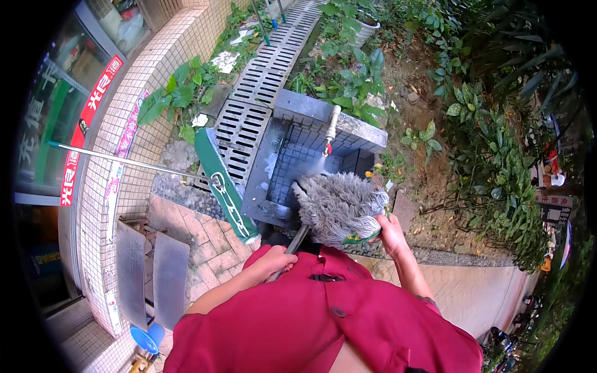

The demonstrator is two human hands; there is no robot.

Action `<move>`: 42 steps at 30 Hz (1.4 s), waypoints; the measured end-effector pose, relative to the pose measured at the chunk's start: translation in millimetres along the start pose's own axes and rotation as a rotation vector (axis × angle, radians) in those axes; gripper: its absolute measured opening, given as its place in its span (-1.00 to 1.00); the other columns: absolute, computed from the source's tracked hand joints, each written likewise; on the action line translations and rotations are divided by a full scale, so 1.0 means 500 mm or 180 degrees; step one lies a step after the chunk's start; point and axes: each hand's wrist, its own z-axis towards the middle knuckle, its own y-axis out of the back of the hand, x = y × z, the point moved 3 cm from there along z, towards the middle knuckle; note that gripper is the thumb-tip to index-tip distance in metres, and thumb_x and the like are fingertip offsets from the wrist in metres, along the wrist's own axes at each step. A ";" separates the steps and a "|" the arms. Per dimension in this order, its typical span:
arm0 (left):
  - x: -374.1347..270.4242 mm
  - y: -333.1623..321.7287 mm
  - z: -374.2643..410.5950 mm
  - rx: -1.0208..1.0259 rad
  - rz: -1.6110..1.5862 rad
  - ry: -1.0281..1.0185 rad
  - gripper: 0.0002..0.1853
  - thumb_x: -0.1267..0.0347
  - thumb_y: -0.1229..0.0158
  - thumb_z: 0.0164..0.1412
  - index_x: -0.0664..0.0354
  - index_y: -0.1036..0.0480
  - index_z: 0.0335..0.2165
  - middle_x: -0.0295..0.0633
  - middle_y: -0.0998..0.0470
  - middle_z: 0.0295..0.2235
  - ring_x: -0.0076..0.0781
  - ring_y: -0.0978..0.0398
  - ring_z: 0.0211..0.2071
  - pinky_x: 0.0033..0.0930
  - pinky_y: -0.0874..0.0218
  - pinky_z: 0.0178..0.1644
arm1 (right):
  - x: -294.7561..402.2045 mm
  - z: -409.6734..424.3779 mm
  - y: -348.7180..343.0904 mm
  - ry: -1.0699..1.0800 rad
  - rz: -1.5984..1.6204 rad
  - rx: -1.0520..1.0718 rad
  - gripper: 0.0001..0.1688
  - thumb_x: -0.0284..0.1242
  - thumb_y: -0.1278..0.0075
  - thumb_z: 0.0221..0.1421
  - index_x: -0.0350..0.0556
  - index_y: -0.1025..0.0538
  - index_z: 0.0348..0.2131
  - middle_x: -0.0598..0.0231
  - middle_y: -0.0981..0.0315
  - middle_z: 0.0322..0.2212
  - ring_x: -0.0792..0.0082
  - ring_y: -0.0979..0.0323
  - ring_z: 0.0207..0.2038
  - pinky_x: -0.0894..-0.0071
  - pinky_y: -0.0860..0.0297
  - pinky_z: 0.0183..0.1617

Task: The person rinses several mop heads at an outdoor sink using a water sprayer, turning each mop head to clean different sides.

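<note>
A large grey string mop head (pixel 343 200) is held over the near side of a tiled outdoor basin (pixel 261 186). My left hand (pixel 275 261) is closed around its metal handle (pixel 297 240), close to my body. At the mop's right edge, my right hand (pixel 392 233) grips the green edging (pixel 357 239) and some strands. A tap (pixel 331 123) with a red lever stands above the basin. Water (pixel 315 164) sprays from it toward the far edge of the mop head. The basin's near right part is hidden behind the mop.
A green flat mop (pixel 226 186) with a metal pole (pixel 130 161) leans left of the basin, across a slotted drain grate (pixel 245 121). Two metal panels (pixel 170 279) and a blue bucket (pixel 148 336) are at lower left. Plants (pixel 489 186) fill the bed on the right.
</note>
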 end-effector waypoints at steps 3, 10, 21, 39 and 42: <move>-0.032 0.026 0.048 -0.0135 -0.0124 -0.0005 -0.84 0.45 -0.05 -0.12 0.30 -0.28 -0.68 -0.24 -0.32 -0.77 -0.54 -0.25 -0.82 -0.53 -0.09 -0.79 | -0.008 0.035 -0.040 -0.0008 0.0022 -0.0050 -0.72 -0.38 0.18 -0.03 -0.26 -0.33 -0.35 0.25 -0.38 -0.49 0.43 -0.38 -0.51 0.49 -0.37 -0.58; -0.030 0.099 0.197 -0.0259 -0.0461 0.0197 -0.87 0.44 -0.02 -0.06 0.31 -0.31 -0.61 -0.22 -0.37 -0.70 -0.52 -0.29 -0.77 -0.55 -0.19 -0.72 | -0.135 0.208 -0.077 -0.0259 0.0022 -0.0180 -0.66 -0.36 0.21 -0.05 -0.31 -0.33 -0.34 0.16 -0.39 -0.45 0.36 -0.40 -0.50 0.40 -0.41 -0.61; -0.014 0.066 0.145 0.0750 -0.1710 0.0633 -0.82 0.35 -0.03 -0.02 0.27 -0.37 -0.46 -0.31 -0.37 -0.68 -0.68 -0.23 -0.78 -0.66 -0.04 -0.76 | -0.046 0.391 0.125 0.0016 0.0564 -0.0999 -0.72 -0.27 0.21 -0.10 -0.06 -0.43 -0.48 0.39 -0.40 -0.58 0.50 -0.36 -0.56 0.48 -0.28 -0.51; 0.002 0.078 0.114 0.0784 -0.2150 0.0853 -0.88 0.38 0.02 0.02 0.19 -0.31 -0.42 -0.37 -0.31 -0.67 -0.67 -0.16 -0.76 -0.64 0.03 -0.73 | -0.038 0.293 -0.011 0.0126 -0.0005 -0.0930 -0.82 -0.35 0.17 -0.19 -0.08 -0.34 -0.53 0.42 -0.27 -0.69 0.54 -0.26 -0.67 0.51 -0.12 -0.68; -0.016 0.085 0.079 0.0642 -0.2140 0.0986 -0.90 0.39 0.03 0.01 0.18 -0.29 -0.45 -0.36 -0.30 -0.67 -0.68 -0.13 -0.77 -0.65 0.07 -0.76 | -0.052 0.272 -0.077 0.0120 0.0025 -0.0858 -0.75 -0.35 0.15 -0.20 -0.12 -0.35 -0.46 0.38 -0.27 -0.63 0.51 -0.24 -0.62 0.50 -0.18 -0.70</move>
